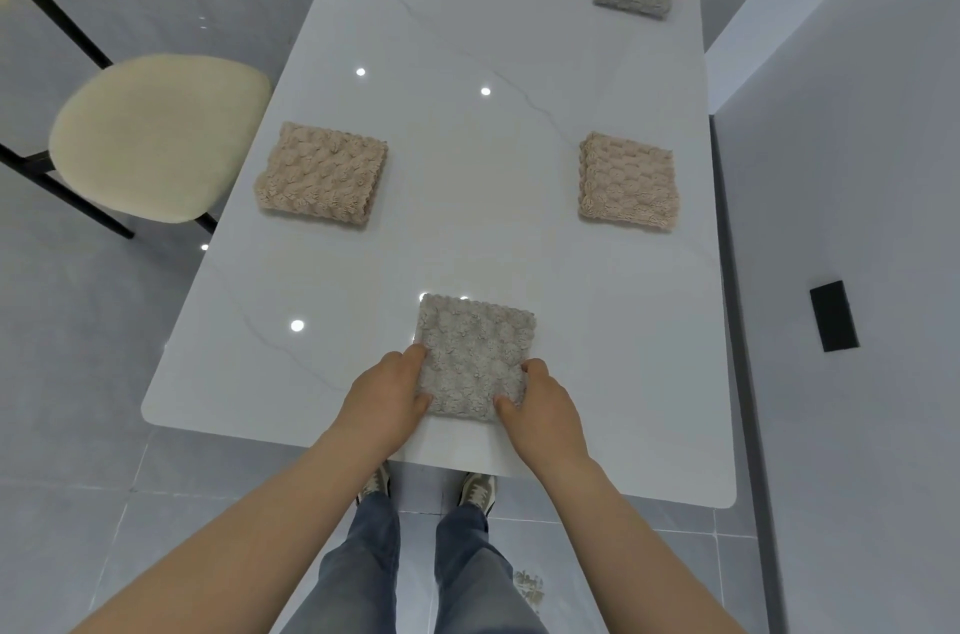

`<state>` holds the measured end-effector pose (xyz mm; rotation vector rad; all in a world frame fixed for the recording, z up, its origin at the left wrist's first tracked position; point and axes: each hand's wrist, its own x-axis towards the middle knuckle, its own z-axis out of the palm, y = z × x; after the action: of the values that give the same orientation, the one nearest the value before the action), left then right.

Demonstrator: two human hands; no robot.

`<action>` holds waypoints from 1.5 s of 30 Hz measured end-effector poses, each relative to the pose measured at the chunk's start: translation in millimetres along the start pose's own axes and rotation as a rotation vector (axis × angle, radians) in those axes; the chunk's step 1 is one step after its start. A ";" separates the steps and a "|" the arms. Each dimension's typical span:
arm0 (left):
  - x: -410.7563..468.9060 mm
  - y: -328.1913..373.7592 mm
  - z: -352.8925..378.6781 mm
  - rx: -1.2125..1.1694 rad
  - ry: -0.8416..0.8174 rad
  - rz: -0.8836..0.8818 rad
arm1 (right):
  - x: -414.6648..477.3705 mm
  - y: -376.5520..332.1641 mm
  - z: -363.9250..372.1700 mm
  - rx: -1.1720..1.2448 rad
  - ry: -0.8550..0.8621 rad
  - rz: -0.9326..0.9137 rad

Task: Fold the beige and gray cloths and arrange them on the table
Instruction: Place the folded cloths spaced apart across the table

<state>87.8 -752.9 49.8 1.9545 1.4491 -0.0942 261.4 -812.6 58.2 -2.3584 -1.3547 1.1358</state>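
Viewed from above: folded gray cloth [475, 358] lying flat at 6 o'clock on the white bench [467, 228], close to the near edge, roughly square with no clear long axis. Held evenly from both sides: left hand [387, 394] gripping its 9 o'clock edge, right hand [540, 405] gripping its 3 o'clock edge, fingers curled onto the fabric.

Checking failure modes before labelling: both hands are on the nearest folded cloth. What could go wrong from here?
1. The near cloth lies close to the near edge of the table. A pull toward the body could drag it off.
2. The left hand and right hand grip it from opposite sides, so squeezing inward may bunch it or open the fold.
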 end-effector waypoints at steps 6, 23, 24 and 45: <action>-1.8 2.5 -1.5 0.010 -0.011 -0.004 | -2.3 0.2 -4.0 -0.052 0.003 0.005; -58.4 -1.8 -28.9 -0.035 0.185 -0.178 | -13.5 -49.4 -20.4 -0.409 -0.075 -0.431; -65.1 -6.3 -29.9 -0.040 0.199 -0.196 | -15.5 -55.5 -16.4 -0.425 -0.088 -0.454; -208.7 -205.9 -97.6 -0.137 0.253 -0.387 | -102.0 -217.2 148.3 -0.552 -0.183 -0.562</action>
<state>-201.0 -840.1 116.8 1.5985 1.9340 0.0813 -13.7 -801.5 119.3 -1.9579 -2.4518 0.8963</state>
